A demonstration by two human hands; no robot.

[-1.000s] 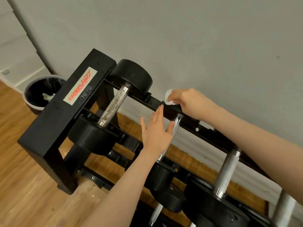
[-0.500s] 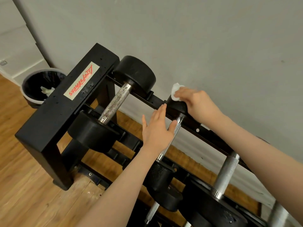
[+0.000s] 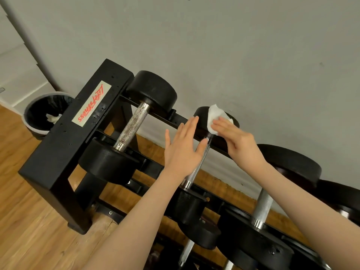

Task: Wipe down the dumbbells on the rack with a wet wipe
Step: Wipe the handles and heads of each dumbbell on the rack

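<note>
Head view — right hand presses wipe, dumbbell

1. The right hand covers much of the small dumbbell's far head; the wet wipe hides more of it.
2. The left hand hides the upper part of that dumbbell's handle.
3. At four o'clock, the outermost dumbbell is cut off by the frame edge.
4. At nine o'clock, the rack blocks part of the bin; the pale scrap inside is possibly a used wipe.
5. At six o'clock, the lower tier dumbbells sit partly behind the forearms.
</note>
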